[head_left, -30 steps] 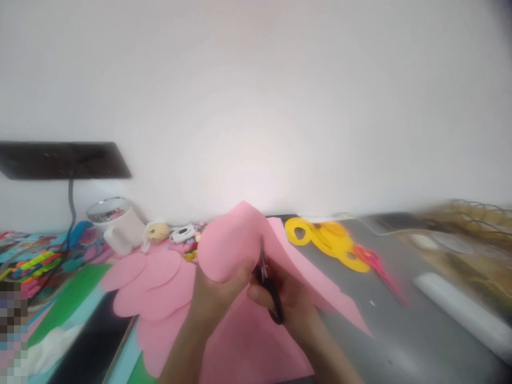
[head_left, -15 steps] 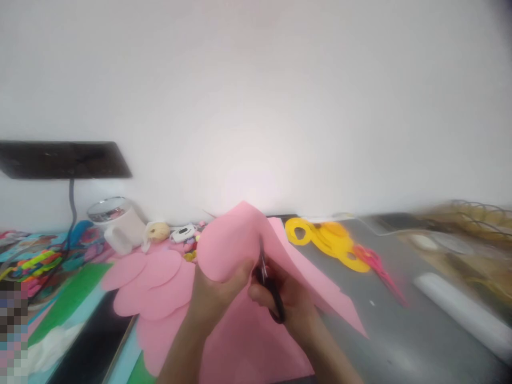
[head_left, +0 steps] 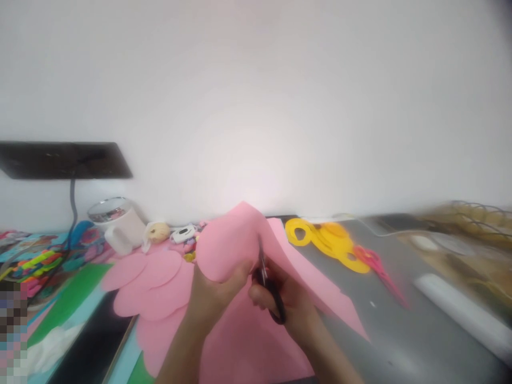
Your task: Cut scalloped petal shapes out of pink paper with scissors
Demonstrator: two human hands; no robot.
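A pink sheet [head_left: 230, 245], which looks like paper or felt, is raised in front of me with a rounded edge on its left. My left hand [head_left: 222, 290] grips its lower edge between thumb and fingers. In my right hand [head_left: 290, 298] are scissors with black handles [head_left: 274, 298], their blades against the sheet beside the rounded part. The sheet's right side slopes down toward the table. Another pink piece [head_left: 252, 341] lies below my hands. Left of my left hand, several pink rounded cutouts [head_left: 160, 288] overlap on the table.
Yellow ring-shaped pieces [head_left: 328, 240] and pink scissors [head_left: 378, 266] lie on the grey table [head_left: 360, 298] to the right. A white roll [head_left: 464, 309] is farther right. At left are a white mirror stand [head_left: 124, 226], a black panel [head_left: 64, 160] and colourful small items [head_left: 40, 264].
Almost nothing differs. The raised pink sheet and my hands stay in place, with only a very slight shift of the sheet's edges.
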